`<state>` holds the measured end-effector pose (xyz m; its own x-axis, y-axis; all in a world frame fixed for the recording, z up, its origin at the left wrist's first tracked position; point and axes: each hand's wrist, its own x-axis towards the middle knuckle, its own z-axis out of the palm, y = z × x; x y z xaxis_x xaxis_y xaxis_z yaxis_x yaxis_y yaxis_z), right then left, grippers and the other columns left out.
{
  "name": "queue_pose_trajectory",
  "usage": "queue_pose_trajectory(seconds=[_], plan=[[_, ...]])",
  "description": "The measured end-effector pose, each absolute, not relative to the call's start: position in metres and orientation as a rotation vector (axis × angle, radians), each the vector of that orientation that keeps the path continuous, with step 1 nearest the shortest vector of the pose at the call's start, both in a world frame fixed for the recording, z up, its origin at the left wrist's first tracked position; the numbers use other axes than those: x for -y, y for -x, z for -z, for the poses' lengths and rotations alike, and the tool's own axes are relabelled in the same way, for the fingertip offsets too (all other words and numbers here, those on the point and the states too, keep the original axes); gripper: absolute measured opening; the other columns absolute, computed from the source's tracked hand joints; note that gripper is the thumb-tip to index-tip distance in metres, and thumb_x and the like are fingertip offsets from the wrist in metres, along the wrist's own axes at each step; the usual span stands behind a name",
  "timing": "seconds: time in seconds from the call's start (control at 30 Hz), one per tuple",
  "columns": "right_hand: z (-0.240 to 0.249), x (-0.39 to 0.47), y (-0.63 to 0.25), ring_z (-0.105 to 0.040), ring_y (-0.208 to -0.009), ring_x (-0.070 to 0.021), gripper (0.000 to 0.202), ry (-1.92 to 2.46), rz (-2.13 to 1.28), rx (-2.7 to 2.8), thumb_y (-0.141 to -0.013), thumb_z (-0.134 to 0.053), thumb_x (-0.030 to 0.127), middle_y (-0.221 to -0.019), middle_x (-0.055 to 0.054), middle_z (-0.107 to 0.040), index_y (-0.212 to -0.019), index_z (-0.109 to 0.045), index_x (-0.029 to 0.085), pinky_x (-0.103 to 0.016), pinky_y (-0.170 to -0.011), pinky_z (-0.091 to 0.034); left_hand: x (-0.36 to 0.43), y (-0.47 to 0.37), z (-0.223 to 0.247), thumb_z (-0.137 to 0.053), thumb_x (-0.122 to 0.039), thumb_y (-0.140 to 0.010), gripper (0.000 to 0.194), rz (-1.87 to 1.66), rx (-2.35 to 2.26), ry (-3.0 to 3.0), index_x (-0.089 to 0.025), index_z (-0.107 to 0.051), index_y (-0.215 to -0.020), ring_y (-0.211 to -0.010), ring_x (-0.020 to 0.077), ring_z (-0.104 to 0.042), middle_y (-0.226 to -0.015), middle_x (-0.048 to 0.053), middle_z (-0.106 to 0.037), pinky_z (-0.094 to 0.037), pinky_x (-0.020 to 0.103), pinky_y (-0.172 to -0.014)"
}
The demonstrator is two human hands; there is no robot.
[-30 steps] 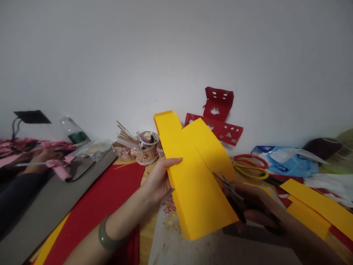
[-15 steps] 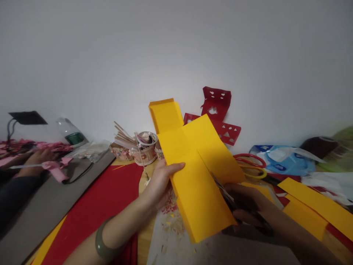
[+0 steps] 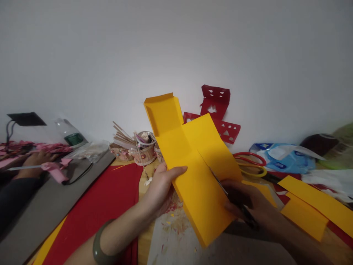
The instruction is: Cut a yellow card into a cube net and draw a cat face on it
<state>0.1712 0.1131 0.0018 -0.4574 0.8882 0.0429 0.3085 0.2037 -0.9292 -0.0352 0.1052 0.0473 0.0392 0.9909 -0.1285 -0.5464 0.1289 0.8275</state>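
A folded yellow card (image 3: 176,147) with a raised flap at its upper left is held up in the middle. My left hand (image 3: 162,187) grips its left edge, thumb on the face and fingers behind. At the card's right side my right hand (image 3: 245,202) is closed round dark-handled scissors (image 3: 241,209). Their blades lie in a slanting cut that runs up toward the card's centre. Part of the blades is hidden by the card and by my fingers.
Red cut-out card (image 3: 216,106) stands behind. Decorated pots (image 3: 145,156) hold sticks and pens. Red-handled scissors (image 3: 250,159), a blue packet (image 3: 284,160) and yellow strips (image 3: 317,202) lie right. At left are red sheets (image 3: 102,206), a pink glue gun (image 3: 55,172) and another person's hand (image 3: 34,163).
The yellow card has tilted, its upper flap shifting left and its lower end right. My right hand and the scissors have moved slightly left and up against the card.
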Motion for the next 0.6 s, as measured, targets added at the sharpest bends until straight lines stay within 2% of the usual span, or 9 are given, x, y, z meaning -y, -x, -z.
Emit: queue_pose_trajectory(seconds=[0.13, 0.37, 0.5, 0.6], plan=[[-0.0004, -0.1137, -0.1702, -0.064, -0.079, -0.0257, 0.033, 1.164, -1.208, 1.862, -0.071, -0.062, 0.037, -0.081, -0.009, -0.066, -0.096, -0.069, 0.017, -0.036, -0.069, -0.054, -0.1053, 0.0350, -0.0466, -0.065, -0.008, -0.066, 0.051, -1.326, -0.828, -0.696, -0.009, -0.058, -0.116, -0.077, 0.0224, -0.067, -0.092, 0.012, -0.071, -0.052, 0.028, -0.070], [0.0004, -0.1133, -0.1673, -0.064, -0.071, -0.0221, 0.033, 1.047, -1.264, 1.838, -0.075, -0.062, 0.039, -0.075, -0.005, -0.066, -0.100, -0.072, 0.020, -0.035, -0.069, -0.055, -0.1057, 0.0349, -0.0498, -0.068, -0.009, -0.063, 0.052, -1.328, -0.839, -0.684, -0.009, -0.059, -0.114, -0.077, 0.0235, -0.067, -0.090, 0.012, -0.071, -0.052, 0.028, -0.068], [0.0021, -0.1129, -0.1683, -0.066, -0.083, -0.0258, 0.036, 1.004, -1.321, 1.808, -0.075, -0.063, 0.045, -0.090, -0.008, -0.070, -0.101, -0.072, 0.022, -0.034, -0.073, -0.055, -0.1067, 0.0362, -0.0508, -0.066, -0.008, -0.064, 0.047, -1.320, -0.832, -0.684, -0.008, -0.060, -0.111, -0.072, 0.0211, -0.066, -0.088, 0.011, -0.071, -0.052, 0.027, -0.065], [0.0038, -0.1127, -0.1694, -0.066, -0.087, -0.0267, 0.039, 0.973, -1.379, 1.803, -0.075, -0.063, 0.048, -0.096, -0.008, -0.070, -0.103, -0.071, 0.022, -0.033, -0.073, -0.054, -0.1079, 0.0378, -0.0504, -0.064, -0.007, -0.066, 0.038, -1.306, -0.847, -0.686, -0.007, -0.062, -0.103, -0.063, 0.0179, -0.065, -0.081, 0.010, -0.070, -0.050, 0.024, -0.056]])
